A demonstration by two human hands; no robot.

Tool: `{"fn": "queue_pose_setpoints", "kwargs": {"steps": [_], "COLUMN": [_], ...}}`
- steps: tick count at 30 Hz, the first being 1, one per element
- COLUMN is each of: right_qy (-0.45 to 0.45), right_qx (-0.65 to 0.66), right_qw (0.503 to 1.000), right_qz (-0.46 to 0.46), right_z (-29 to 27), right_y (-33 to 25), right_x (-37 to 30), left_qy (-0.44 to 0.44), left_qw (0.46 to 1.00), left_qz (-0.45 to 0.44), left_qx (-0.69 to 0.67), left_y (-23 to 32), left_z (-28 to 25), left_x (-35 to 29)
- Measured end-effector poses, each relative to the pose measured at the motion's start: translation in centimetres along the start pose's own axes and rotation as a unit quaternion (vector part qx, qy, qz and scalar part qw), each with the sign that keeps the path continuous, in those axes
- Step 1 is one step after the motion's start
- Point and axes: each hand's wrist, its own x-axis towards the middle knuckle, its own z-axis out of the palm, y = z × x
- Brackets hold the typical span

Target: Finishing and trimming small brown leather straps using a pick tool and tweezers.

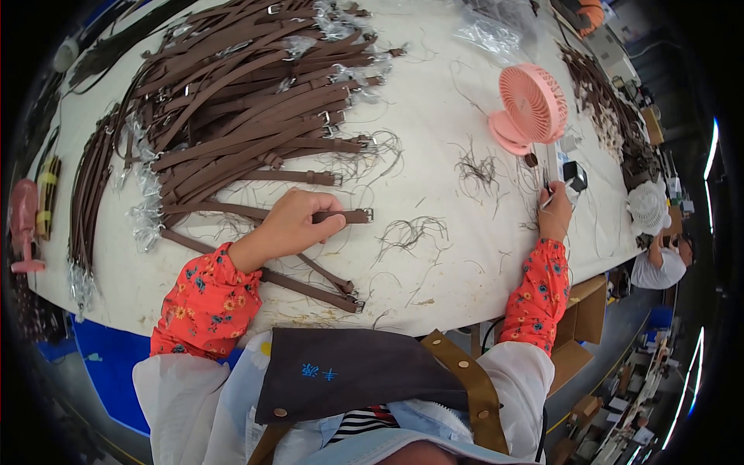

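Observation:
My left hand (pixel 298 221) is closed around a brown belt (pixel 355 217) just behind its buckle, with the thumb on top. The buckle end sticks out to the right of my fingers. Two more brown belts (pixel 314 292) lie with their buckles just below that hand. On the right side of the table, my right hand (pixel 556 213) is closed on a slim, dark metal tool (pixel 547 186); its exact kind is too small to make out. Beside those fingers stands a small black object (pixel 575 175).
A heap of brown belts (pixel 256 101) with clear plastic wrapping covers the far left. Loose thread clippings (pixel 411 235) lie about the white table. A pink fan (pixel 531 105) stands at the far right; a cardboard box (pixel 585 310) is below the right edge. Another person (pixel 659 263) sits farther right.

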Motion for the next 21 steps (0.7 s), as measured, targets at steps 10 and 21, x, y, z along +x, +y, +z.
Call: {"fn": "queue_pose_setpoints", "kwargs": {"steps": [10, 21], "right_qy": [0.153, -0.117], "right_qx": [0.023, 0.509], "right_qw": [0.986, 0.851], "right_qz": [-0.065, -0.052], "right_z": [-3.1, -8.6], "right_y": [-1.1, -18.2], "right_x": [-1.3, -7.3], "left_qy": [-0.018, -0.036], "left_qw": [0.991, 0.997], "left_qz": [0.041, 0.028], "left_qx": [-0.13, -0.067], "left_y": [-1.0, -0.5], "left_z": [-0.6, -0.9], "left_x": [-0.5, -0.4]}}
